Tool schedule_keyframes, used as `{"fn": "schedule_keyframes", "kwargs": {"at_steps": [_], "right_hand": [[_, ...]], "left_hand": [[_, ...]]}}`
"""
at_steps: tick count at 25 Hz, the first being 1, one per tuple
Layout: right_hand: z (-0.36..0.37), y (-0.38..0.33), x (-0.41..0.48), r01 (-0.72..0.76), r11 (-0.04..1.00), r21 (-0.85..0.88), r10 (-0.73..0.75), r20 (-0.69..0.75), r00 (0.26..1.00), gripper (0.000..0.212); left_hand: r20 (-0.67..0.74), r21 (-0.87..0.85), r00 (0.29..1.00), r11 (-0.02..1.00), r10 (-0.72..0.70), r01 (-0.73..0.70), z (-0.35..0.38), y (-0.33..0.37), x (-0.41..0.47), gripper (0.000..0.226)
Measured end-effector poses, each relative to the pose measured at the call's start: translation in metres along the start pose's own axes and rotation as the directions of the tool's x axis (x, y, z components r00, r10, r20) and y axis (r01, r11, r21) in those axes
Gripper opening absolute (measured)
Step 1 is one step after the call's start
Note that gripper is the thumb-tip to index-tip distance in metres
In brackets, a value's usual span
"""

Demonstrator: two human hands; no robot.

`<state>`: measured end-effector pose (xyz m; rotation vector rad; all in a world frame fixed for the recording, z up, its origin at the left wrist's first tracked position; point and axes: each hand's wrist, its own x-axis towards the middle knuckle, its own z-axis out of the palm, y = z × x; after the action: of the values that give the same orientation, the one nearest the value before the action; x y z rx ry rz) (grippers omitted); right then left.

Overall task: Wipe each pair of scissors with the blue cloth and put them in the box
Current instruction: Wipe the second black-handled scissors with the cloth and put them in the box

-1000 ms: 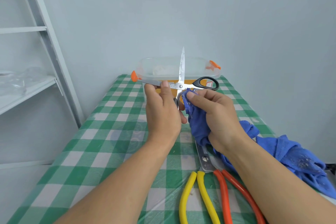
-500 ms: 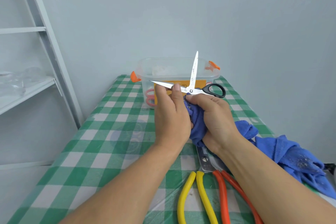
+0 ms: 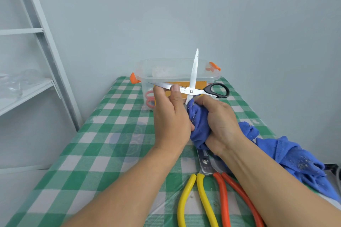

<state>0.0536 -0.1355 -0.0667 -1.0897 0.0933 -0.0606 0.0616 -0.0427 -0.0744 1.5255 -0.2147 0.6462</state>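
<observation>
Blue cloth (image 3: 200,127), soft and bunched, trails from the right into the right hand (image 3: 221,123), which curls round a wad of it. The clear plastic box (image 3: 166,77) stands at the far end. Just nearer, held in the air, the scissors (image 3: 191,91) look stiff, light and slick, spread wide: one blade points up, the other left, black handle loop right. The left hand (image 3: 171,118) pinches the leftward blade by its flats, probably the safest hold.

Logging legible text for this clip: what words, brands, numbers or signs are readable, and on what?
None reads clearly.
Engraving beside the pivot of the black-handled scissors: too blurred to read.
The yellow-orange label seen through the box wall: lettering too small to tell.
No text visible on the blue cloth or checked tablecloth.
</observation>
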Motion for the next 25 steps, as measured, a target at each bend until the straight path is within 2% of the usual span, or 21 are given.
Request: {"fn": "schedule_keyframes", "kwargs": {"at_steps": [2,8,10,11,14,18,22,25], "right_hand": [[-0.003,0.000,0.001,-0.027,0.999,0.028,0.025,0.041,0.999,0.011],[0.000,0.002,0.003,0.033,0.993,0.114,-0.052,0.167,0.985,0.023],[0.003,0.002,0.001,0.068,0.992,0.102,-0.082,0.141,0.987,0.008],[0.003,0.002,0.000,0.083,0.992,0.090,-0.095,0.139,0.986,0.002],[0.005,0.001,-0.002,0.094,0.993,0.070,-0.103,0.139,0.985,0.019],[0.006,0.001,-0.002,0.106,0.994,0.031,-0.109,0.106,0.988,0.009],[0.005,0.005,0.002,0.136,0.991,-0.006,-0.135,0.078,0.988,0.015],[0.006,0.005,0.001,0.093,0.996,-0.013,-0.091,0.073,0.993,0.021]], "left_hand": [[-0.027,-0.025,0.998,0.999,-0.049,0.048,-0.001,-0.001,0.003,0.023],[-0.066,-0.066,0.991,0.991,-0.118,0.113,-0.006,-0.001,0.008,0.024],[-0.069,-0.056,0.991,0.992,-0.116,0.112,-0.006,-0.002,0.009,0.025],[-0.067,-0.046,0.992,0.993,-0.109,0.106,-0.006,-0.003,0.009,0.024],[-0.046,-0.031,0.995,0.995,-0.092,0.091,-0.006,-0.005,0.008,0.022],[-0.026,-0.010,0.998,0.998,-0.060,0.060,-0.002,-0.006,0.006,0.024],[0.000,0.010,1.000,1.000,0.028,-0.028,0.000,-0.009,0.002,0.015],[0.031,0.104,0.992,0.987,0.123,-0.125,-0.001,-0.006,0.000,0.027]]}}
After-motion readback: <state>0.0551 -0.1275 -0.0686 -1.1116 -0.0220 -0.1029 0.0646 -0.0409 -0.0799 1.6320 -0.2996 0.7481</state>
